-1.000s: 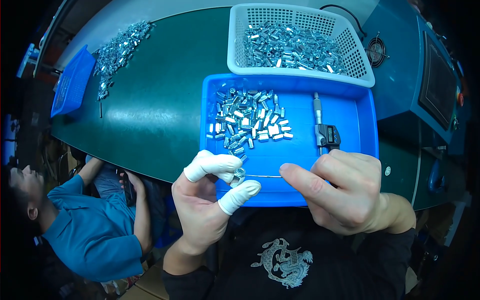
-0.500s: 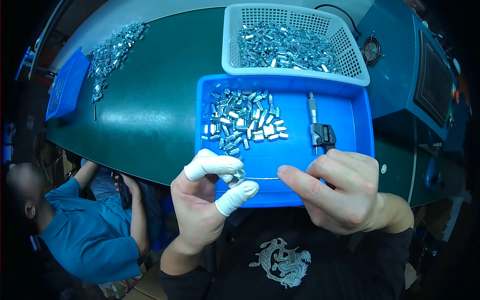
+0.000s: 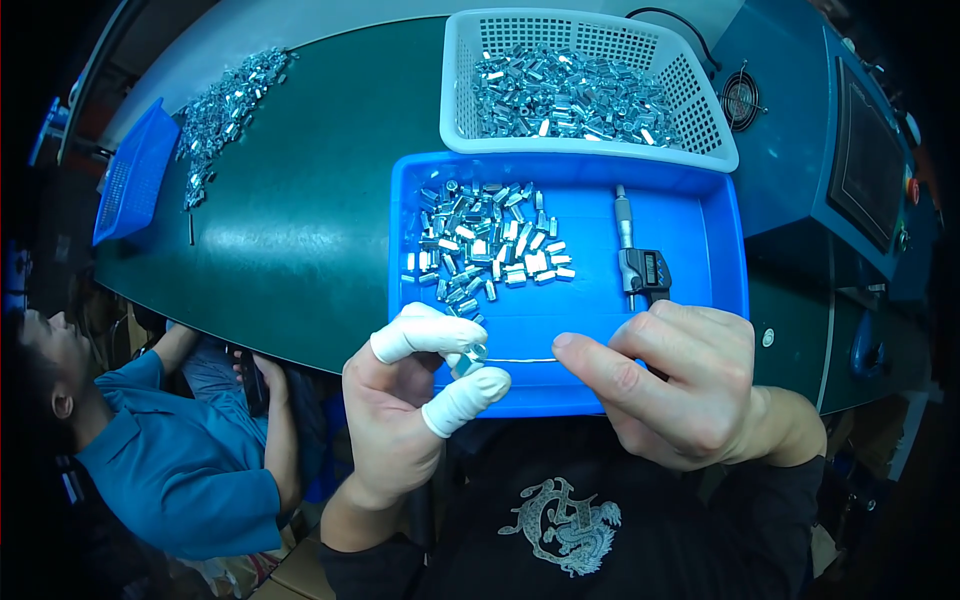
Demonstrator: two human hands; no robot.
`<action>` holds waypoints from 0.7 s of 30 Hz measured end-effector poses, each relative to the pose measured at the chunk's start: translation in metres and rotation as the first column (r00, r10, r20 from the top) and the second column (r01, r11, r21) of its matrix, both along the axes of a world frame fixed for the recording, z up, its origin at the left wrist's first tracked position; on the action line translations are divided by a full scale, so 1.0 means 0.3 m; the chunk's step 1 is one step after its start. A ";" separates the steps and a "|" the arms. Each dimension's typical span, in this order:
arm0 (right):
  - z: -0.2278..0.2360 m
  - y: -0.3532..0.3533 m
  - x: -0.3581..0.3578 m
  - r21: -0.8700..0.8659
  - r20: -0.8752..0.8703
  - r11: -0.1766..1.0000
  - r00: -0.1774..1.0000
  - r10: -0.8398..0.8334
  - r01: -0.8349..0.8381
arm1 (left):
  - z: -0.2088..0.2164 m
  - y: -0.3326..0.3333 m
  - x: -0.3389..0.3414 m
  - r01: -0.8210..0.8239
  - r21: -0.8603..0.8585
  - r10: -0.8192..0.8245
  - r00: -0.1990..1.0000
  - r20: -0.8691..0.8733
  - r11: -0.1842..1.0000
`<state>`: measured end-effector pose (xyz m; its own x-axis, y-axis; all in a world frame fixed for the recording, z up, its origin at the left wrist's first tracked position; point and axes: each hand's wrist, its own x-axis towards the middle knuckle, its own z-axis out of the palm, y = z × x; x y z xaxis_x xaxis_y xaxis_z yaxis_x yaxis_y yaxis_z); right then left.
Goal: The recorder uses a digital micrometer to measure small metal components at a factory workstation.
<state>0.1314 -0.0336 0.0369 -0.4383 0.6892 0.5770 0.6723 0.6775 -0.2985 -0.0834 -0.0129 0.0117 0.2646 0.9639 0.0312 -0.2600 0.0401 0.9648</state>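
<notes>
My left hand (image 3: 420, 395) wears white finger cots on its thumb and index finger. Pinched between those two fingertips is a small shiny hex nut (image 3: 468, 359), long in shape and partly covered by the fingers. Across from it, my right hand (image 3: 680, 385) is closed, with its index finger pointing left. A thin, pale, needle-like rod (image 3: 520, 360) runs from that fingertip toward the nut; whether it enters the nut I cannot tell. Both hands hover over the near edge of a blue tray (image 3: 570, 400). Several loose hex nuts (image 3: 490, 240) lie in the tray's left half.
A digital micrometer (image 3: 645, 262) lies in the tray's right half. Behind stands a white perforated basket (image 3: 590, 150) full of nuts. More nuts (image 3: 225, 105) are heaped at far left, beside a blue basket (image 3: 135, 175). A machine (image 3: 790, 130) stands right; a seated person (image 3: 190, 460) is left.
The nut has tilted between my left fingertips, and that hand has shifted slightly left. My right hand has hardly moved. The seated person's head has turned.
</notes>
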 end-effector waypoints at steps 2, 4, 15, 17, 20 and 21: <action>-0.005 0.001 0.002 -0.034 -0.012 0.999 1.000 0.007 -0.008 | 0.002 0.000 -0.005 0.021 -0.078 -0.016 0.998 0.062 0.997; -0.024 0.005 0.004 0.049 -0.023 0.999 1.000 -0.005 0.006 | 0.001 -0.002 -0.008 0.036 -0.060 -0.031 0.996 0.085 0.998; -0.007 -0.026 0.010 -0.047 -0.050 0.998 0.998 0.033 -0.035 | -0.003 -0.012 -0.002 0.119 -0.093 -0.105 0.983 0.148 0.989; -0.013 -0.027 0.014 -0.043 -0.048 0.999 0.998 0.028 -0.030 | -0.005 -0.012 -0.001 0.134 -0.084 -0.120 0.982 0.147 0.987; -0.015 -0.032 0.017 -0.029 -0.058 0.999 0.998 0.023 -0.025 | -0.005 -0.016 0.000 0.152 -0.090 -0.138 0.980 0.145 0.984; -0.015 -0.033 0.018 -0.031 -0.058 0.999 0.998 0.021 -0.023 | -0.005 -0.016 0.003 0.152 -0.088 -0.138 0.979 0.151 0.984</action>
<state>0.1367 -0.0435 0.0326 -0.4201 0.6979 0.5801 0.6385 0.6815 -0.3576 -0.0825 -0.0178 0.0102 0.4015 0.9157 -0.0141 -0.3799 0.1806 0.9072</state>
